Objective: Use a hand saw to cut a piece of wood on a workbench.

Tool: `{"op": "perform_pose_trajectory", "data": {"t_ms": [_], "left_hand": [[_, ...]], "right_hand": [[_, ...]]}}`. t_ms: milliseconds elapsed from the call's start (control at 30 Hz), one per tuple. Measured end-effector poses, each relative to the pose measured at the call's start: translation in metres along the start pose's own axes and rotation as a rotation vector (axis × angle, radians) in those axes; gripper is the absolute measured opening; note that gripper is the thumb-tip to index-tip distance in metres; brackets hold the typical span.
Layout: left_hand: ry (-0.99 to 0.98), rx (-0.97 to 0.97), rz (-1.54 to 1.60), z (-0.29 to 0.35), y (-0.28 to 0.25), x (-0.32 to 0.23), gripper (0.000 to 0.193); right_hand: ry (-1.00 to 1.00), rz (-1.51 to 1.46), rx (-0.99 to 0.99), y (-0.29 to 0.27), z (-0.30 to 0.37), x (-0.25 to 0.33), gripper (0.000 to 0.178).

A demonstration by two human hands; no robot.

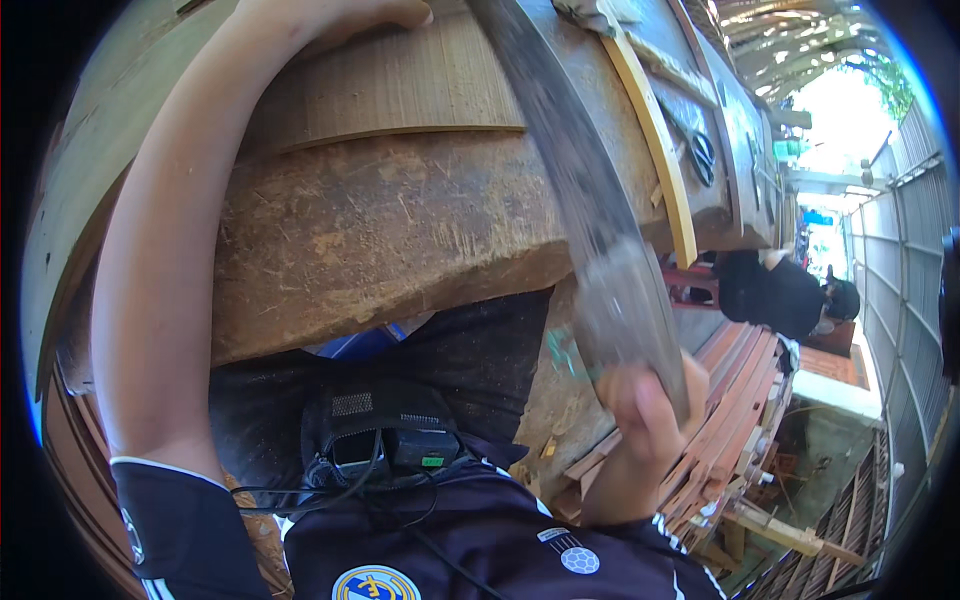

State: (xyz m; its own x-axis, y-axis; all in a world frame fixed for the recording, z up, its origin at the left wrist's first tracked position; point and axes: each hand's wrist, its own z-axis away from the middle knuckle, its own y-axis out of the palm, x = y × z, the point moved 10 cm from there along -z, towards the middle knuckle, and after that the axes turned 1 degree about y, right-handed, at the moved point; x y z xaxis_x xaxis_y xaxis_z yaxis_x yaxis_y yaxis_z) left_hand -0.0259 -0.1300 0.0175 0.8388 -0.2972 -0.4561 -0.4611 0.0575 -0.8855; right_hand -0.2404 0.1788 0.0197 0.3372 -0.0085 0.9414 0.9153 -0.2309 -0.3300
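Observation:
In my right hand (648,405) is the lower end of a long, dark, flat blade-like tool (570,150), my fingers wrapped round it. It slants up and away past the top edge of the picture. A paler, wider part just above my fingers is smeared by motion, so its exact kind is unclear. My left arm reaches far forward across the workbench. At the top edge my left hand (385,12) lies on a thin wood-grained board (400,85), a finger stretched out and the rest cut off. The tool passes beside the board's right end.
The worn brown workbench (400,220) has a rough front edge close to my lap. To the right lie a yellowish wooden strip (655,150) and dark-handled scissors (703,160). Stacked reddish planks (720,420) sit at lower right, below a person in dark clothes (770,295). Cables (370,480) hang at my waist.

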Motion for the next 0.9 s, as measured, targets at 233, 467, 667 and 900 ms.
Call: {"op": "perform_pose_trajectory", "data": {"t_ms": [233,467,667,900], "left_hand": [[0.165,-0.092,-0.087,0.026,0.007,-0.026,0.067],[0.196,0.01,-0.018,0.013,0.01,-0.028,0.062],[0.278,-0.188,-0.086,0.028,0.007,-0.031,0.06],[0.208,-0.049,-0.033,0.002,0.012,-0.027,0.057]], "right_hand": [[0.102,-0.18,-0.11,0.015,-0.046,-0.024,0.019],[0.095,-0.007,-0.064,0.01,-0.008,-0.012,0.02],[0.031,-0.391,0.078,0.06,-0.096,-0.021,0.018],[-0.025,-0.226,-0.004,0.015,-0.027,0.002,0.038]]}}
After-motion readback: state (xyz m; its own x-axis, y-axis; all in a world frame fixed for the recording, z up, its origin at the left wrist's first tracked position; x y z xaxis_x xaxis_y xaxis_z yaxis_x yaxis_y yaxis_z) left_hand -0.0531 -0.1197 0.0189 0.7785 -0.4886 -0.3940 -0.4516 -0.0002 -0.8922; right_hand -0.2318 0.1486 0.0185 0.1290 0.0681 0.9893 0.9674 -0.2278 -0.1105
